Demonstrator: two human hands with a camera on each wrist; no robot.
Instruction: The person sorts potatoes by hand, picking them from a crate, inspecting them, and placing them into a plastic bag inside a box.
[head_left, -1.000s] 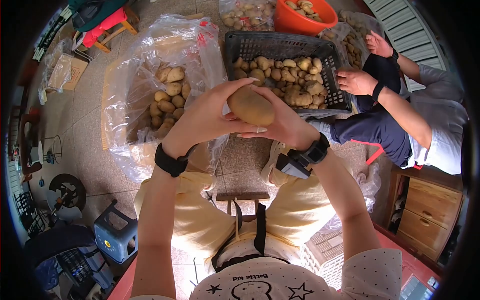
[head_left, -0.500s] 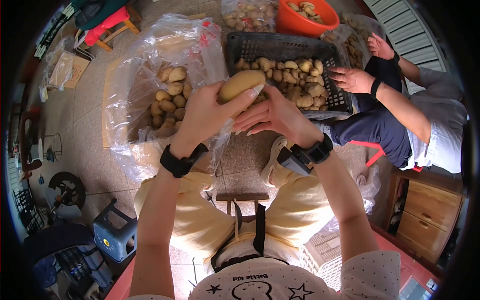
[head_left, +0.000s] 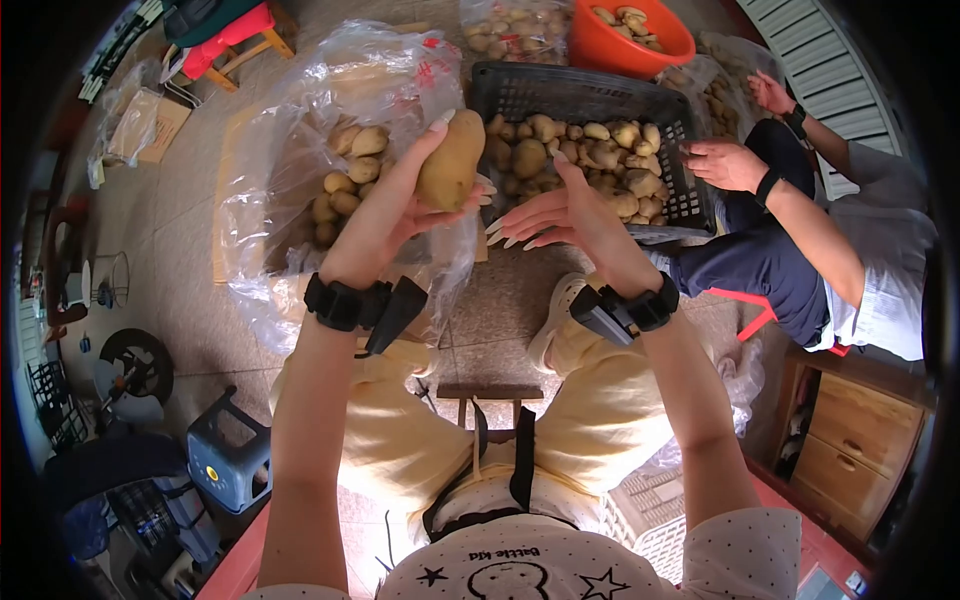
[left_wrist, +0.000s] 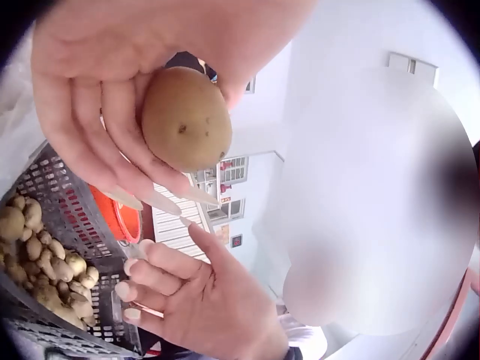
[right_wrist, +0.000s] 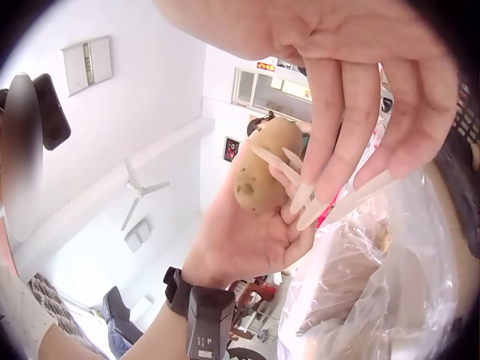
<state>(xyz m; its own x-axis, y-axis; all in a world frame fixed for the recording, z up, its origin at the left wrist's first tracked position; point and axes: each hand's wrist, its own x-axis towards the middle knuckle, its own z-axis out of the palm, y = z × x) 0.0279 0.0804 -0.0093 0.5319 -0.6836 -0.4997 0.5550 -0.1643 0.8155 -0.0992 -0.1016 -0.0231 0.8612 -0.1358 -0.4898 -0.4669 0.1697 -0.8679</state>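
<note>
A large tan potato [head_left: 452, 162] rests in my left hand [head_left: 392, 205], with the thumb along one side and the fingers curled beneath and around it. In the left wrist view the same potato [left_wrist: 187, 118] shows small dark eyes on its end. My right hand [head_left: 572, 218] holds nothing; its fingers extend loosely toward the left hand, palm inward. Below and beyond the hands are a plastic-lined box with potatoes [head_left: 345, 195] on the left and a black crate [head_left: 590, 82] on the right, heaped with smaller, knobbly potatoes.
An orange bucket [head_left: 640, 62] with potatoes stands behind the crate, beside clear bags of potatoes [head_left: 515, 30]. Another person [head_left: 850, 220] sits at the right, hands near the crate. A blue stool [head_left: 230, 455] stands at lower left, a wooden cabinet [head_left: 850, 435] at lower right.
Both hands were around the potato; the right hand has let go and moved slightly right. The left hand has turned the potato upright and carried it left, toward the lined box.
</note>
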